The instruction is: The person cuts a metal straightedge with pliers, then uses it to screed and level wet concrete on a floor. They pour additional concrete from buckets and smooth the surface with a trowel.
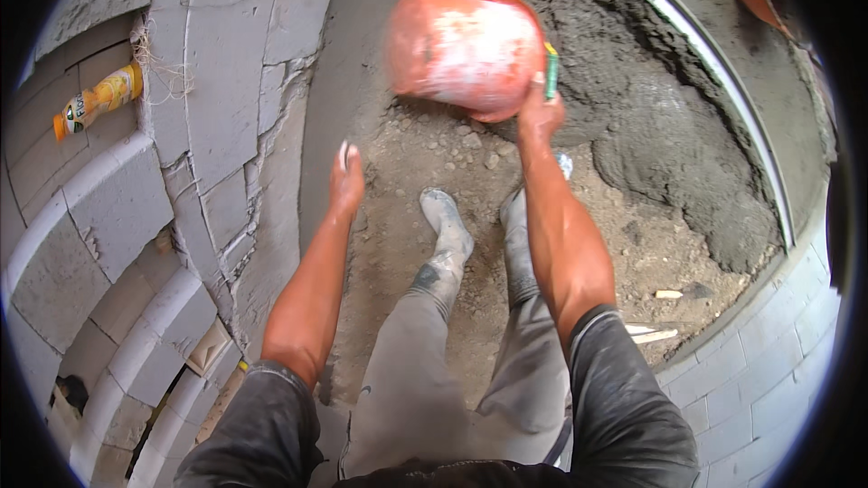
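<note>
An orange-red bucket (466,54), smeared with pale cement, hangs tipped on its side above the ground, its mouth to the right and its base blurred. My right hand (541,113) is closed on it at the rim, beside a green and yellow handle grip (551,70). What the bucket holds inside cannot be seen. Lower and to the left, my left hand (345,179) is apart from the bucket, seen nearly edge-on. Its fingers look stretched out, the tips whitish, and nothing shows in it. Wet grey mortar (669,149) lies spread to the right.
A long pale straightedge (692,45) borders the mortar. Grey block walls rise at left (221,81) and lower right (768,343). An orange-yellow bottle (99,99) lies in a wall recess. My boots (445,217) stand on stony soil (633,258) with wood scraps (651,334).
</note>
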Demonstrator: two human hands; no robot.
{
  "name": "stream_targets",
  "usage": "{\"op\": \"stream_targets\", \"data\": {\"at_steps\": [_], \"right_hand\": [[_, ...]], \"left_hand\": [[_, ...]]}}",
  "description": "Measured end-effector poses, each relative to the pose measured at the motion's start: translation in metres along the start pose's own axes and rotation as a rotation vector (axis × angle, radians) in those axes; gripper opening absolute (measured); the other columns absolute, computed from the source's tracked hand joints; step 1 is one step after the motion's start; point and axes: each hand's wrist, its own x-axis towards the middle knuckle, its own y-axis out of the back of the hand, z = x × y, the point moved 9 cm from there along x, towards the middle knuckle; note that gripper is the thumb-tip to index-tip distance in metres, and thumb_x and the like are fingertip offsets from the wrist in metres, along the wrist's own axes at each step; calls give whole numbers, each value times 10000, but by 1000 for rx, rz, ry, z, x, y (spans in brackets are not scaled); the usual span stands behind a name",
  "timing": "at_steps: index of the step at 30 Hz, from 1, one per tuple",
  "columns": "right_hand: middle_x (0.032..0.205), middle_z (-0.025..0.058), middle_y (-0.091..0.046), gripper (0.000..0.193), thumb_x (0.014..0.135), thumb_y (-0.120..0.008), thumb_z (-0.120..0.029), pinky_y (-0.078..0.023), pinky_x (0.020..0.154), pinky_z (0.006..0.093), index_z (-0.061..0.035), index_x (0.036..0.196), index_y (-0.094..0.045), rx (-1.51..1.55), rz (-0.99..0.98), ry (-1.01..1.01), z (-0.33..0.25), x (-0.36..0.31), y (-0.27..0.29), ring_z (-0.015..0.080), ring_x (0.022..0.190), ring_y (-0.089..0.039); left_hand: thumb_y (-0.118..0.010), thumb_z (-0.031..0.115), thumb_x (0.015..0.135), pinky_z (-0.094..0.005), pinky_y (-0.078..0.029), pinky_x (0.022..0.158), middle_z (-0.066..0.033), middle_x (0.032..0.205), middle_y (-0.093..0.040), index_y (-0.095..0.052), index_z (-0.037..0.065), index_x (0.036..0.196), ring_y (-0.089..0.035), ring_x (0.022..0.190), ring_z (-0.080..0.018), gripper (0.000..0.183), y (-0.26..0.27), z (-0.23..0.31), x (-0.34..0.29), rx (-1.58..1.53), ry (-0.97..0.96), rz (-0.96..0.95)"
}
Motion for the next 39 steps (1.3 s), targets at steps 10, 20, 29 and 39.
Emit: {"op": "stream_targets", "data": {"at_steps": [10,20,29,39], "right_hand": [[610,53,-430,481,972,-552,-445,-384,557,367,-4,781,-539,-25,-497,83,-128,-176,112,138,645,-394],[578,103,-438,457,926,-634,-401,-388,532,376,10,737,-567,-349,20,104,-36,-195,408,173,562,-404],[936,289,-633,343,907,-605,-325,-466,750,512,13,967,-599,-689,150,-351,170,-219,536,479,851,-601],[1049,245,-665,375,913,-593,-342,-482,897,439,3,1057,-629,-662,-280,-334,154,-131,475,406,1009,-635]], "left_hand": [[-494,454,956,-435,-435,990,-261,1193,-626,-617,11,1207,-568,1163,-419,524,-27,-54,-174,200,48,-448],[-552,405,932,-447,-468,919,-255,1110,-662,-630,-7,1172,-619,1086,-401,484,-32,-4,-145,401,-51,-468],[-536,411,942,-414,-466,934,-261,1117,-659,-647,19,1167,-605,1117,-409,465,-8,80,-152,658,-186,-531],[-492,404,967,-398,-452,962,-238,1170,-650,-628,3,1193,-606,1134,-353,480,48,168,-111,339,-55,-466]]}}
